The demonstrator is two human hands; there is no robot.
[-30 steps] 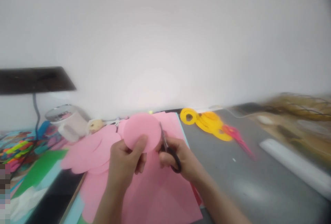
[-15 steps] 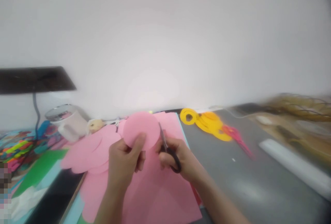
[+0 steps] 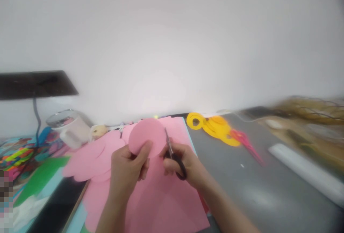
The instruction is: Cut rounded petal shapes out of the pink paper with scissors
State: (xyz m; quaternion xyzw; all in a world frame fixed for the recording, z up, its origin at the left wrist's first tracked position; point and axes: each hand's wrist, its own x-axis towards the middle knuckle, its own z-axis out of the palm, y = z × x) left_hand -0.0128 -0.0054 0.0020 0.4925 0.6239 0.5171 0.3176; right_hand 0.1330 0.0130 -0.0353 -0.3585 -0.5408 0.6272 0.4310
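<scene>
My left hand [image 3: 131,165] pinches a round pink paper disc [image 3: 147,135] between thumb and fingers, holding it up over a stack of pink sheets [image 3: 166,200]. In my right hand [image 3: 178,159] are black-handled scissors [image 3: 170,147], with the blades pointing up along the disc's right edge. Whether the blades touch the paper is hard to tell. Left of my left hand lies a pile of cut pink paper shapes [image 3: 87,154] with rounded edges.
Yellow paper rings [image 3: 215,128] and pink scissors [image 3: 248,146] lie on the grey table [image 3: 233,190]. A white roll [image 3: 303,172] is at right. At left are a white mug [image 3: 75,131], green paper [image 3: 43,179] and a black panel [image 3: 60,204].
The pink disc has tilted slightly and sunk a little. My left hand has shifted slightly left and down; the scissors have moved very little.
</scene>
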